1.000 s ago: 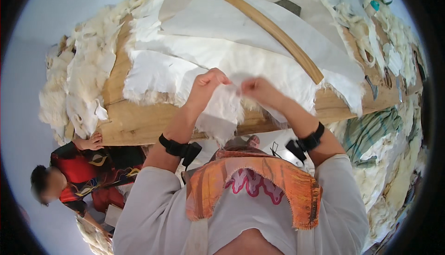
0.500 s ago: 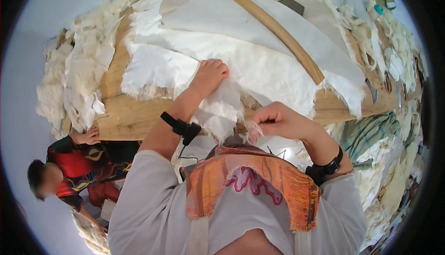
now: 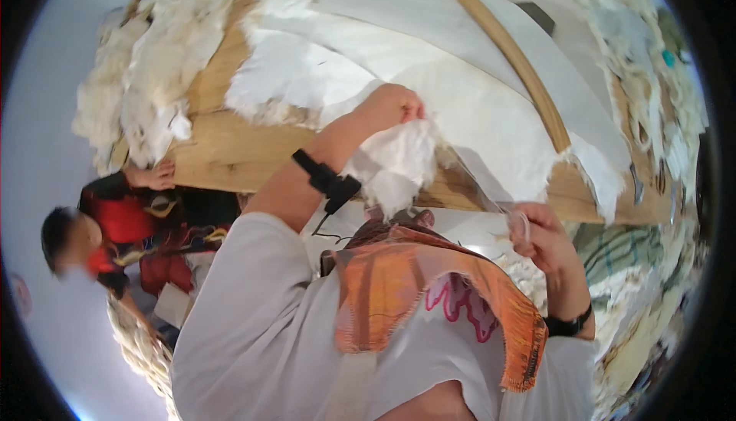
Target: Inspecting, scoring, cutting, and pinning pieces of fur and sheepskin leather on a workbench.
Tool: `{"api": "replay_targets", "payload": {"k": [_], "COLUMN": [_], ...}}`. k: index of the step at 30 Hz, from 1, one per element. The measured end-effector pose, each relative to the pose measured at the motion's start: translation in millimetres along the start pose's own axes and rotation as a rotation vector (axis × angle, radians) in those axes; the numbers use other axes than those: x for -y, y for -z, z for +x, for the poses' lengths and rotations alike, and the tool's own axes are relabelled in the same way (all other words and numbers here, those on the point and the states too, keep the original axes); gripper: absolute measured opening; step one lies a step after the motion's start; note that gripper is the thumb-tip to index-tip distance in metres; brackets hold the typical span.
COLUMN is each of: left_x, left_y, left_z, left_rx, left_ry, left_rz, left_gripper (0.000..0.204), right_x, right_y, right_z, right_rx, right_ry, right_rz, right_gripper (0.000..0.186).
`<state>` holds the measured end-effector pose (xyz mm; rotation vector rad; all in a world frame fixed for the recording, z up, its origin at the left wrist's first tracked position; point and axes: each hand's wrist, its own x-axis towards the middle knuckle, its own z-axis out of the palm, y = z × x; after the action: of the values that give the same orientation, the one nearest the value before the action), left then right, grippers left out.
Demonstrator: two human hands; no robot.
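Note:
My left hand (image 3: 396,105) pinches the top of a white fur piece (image 3: 387,162) that droops over the wooden table edge. My right hand (image 3: 539,241), low on the right, is closed on a thin white thread (image 3: 508,210) that runs slanting up toward the piece. Behind them lie white hides (image 3: 299,68) and paler sheets, with a curved wooden slat (image 3: 510,42) on top and a small dark flat block (image 3: 537,16) beyond it.
The wooden tabletop (image 3: 226,149) has fluffy hides (image 3: 146,68) piled at left and more along the right, near metal tools (image 3: 638,183) and folded checked cloth (image 3: 609,248). A co-worker (image 3: 126,218) is at lower left, one hand on the table edge.
My right hand has moved down and to the right from beside my left, drawing the thread out. My left hand has closed higher on the fur piece. The view has shifted slightly.

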<state>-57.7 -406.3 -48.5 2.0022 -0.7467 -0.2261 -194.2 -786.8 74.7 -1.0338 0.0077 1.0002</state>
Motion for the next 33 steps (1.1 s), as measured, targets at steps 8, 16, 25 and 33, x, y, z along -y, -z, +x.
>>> {"api": "replay_targets", "payload": {"k": [8,16,25,33], "left_x": [-135.0,-75.3,-30.9,20.4], "left_y": [-69.4,-10.6,119.5,227.3], "left_z": [-9.6,-109.2,-255.6,-305.2], "left_rx": [0.06,-0.439,-0.991,-1.296], "left_ry": [0.234,0.362,0.101,0.128], "left_rz": [-0.804,-1.172,-1.493,-1.257], "left_gripper": [0.022,0.013,0.019,0.019], "right_x": [38.7,100.5,126.7,211.8], "right_y": [-17.4,6.9,115.0,387.7], "right_z": [30.3,28.6,-13.1,-275.3], "right_rx": [-0.122,-0.349,-0.514,-1.197], "right_ry": [0.513,0.515,0.423,0.991], "right_rz": [-1.086,-1.09,-0.54,-0.062], "right_gripper": [0.012,0.029,0.035,0.031]}}
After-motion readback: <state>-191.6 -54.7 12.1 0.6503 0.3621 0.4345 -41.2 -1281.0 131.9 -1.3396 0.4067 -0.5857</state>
